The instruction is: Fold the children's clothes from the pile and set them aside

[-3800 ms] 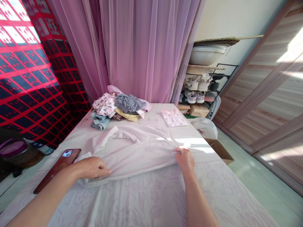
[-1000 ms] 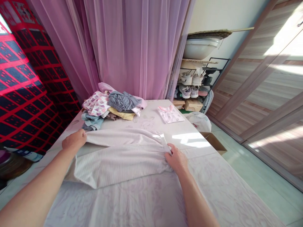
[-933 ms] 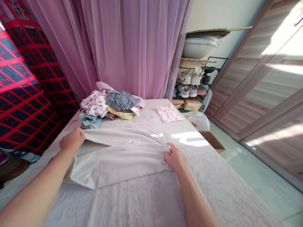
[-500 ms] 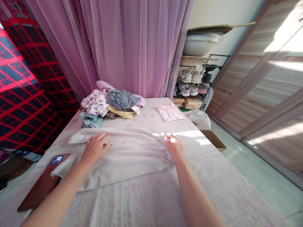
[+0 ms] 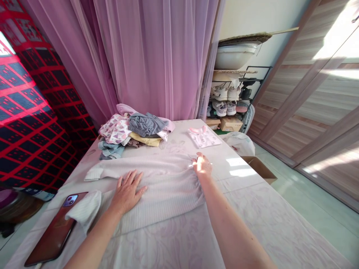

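A pale pink ribbed garment (image 5: pixel 165 183) lies spread across the table (image 5: pixel 252 220), its sleeve ends reaching left. My left hand (image 5: pixel 127 190) lies flat on it with fingers spread, pressing the left part of the cloth. My right hand (image 5: pixel 202 165) rests at the garment's far right corner in a patch of sun, fingers curled at the edge of the cloth. One sleeve cuff drapes over a red phone (image 5: pixel 54 233) at the table's left edge.
A pile of mixed clothes (image 5: pixel 131 130) sits at the table's far left. A folded pink printed top (image 5: pixel 203 137) lies at the far right. Beyond are pink curtains, a shoe rack (image 5: pixel 232 101), a cardboard box (image 5: pixel 259 168) on the floor and wooden doors at right.
My left hand let go of the sleeve it had folded over and now lies flat on the garment. My right hand slid a little farther along the right edge. The phone is uncovered again.
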The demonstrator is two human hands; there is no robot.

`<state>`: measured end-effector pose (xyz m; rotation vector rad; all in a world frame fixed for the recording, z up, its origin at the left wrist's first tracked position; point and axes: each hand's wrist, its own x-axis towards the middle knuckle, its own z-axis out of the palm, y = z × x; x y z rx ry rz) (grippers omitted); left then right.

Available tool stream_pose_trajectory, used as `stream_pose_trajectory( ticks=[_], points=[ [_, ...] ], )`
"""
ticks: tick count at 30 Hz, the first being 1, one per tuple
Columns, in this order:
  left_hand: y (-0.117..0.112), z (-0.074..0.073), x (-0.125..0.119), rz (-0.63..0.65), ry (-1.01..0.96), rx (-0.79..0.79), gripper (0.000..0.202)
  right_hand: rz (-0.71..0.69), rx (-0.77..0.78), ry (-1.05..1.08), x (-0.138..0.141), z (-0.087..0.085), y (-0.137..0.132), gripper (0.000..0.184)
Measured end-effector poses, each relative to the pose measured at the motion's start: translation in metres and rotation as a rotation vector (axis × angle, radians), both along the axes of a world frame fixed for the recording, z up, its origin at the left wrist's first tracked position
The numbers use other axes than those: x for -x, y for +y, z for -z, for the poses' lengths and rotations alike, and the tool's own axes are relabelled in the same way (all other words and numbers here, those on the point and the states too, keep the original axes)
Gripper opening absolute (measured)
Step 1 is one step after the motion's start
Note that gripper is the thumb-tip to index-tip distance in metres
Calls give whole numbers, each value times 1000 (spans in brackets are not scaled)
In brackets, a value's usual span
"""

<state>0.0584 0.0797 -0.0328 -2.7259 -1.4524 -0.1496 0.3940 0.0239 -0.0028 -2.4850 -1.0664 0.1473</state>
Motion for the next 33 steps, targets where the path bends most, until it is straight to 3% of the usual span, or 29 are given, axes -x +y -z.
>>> stream_pose_trajectory(
  ticks=[4,11,16,25,33],
  points=[
    [1,0,-1,-11,3,6,63,-72,-60,-127,13,3,-14,43],
    [-2,-4,-3,-17,-26,19,59,-295,-397,-298,54,32,-48,29],
    [-2,-5,-3,-19,-33,32,59,-396,-556,-333,58,44,-52,26],
    [6,-1,-1,-11,-29,54,58,-424,-552,-303,57,49,-40,27],
    [41,3,-3,13,-60,34,59,-405,-501,-295,54,40,-12,22]
  ],
)
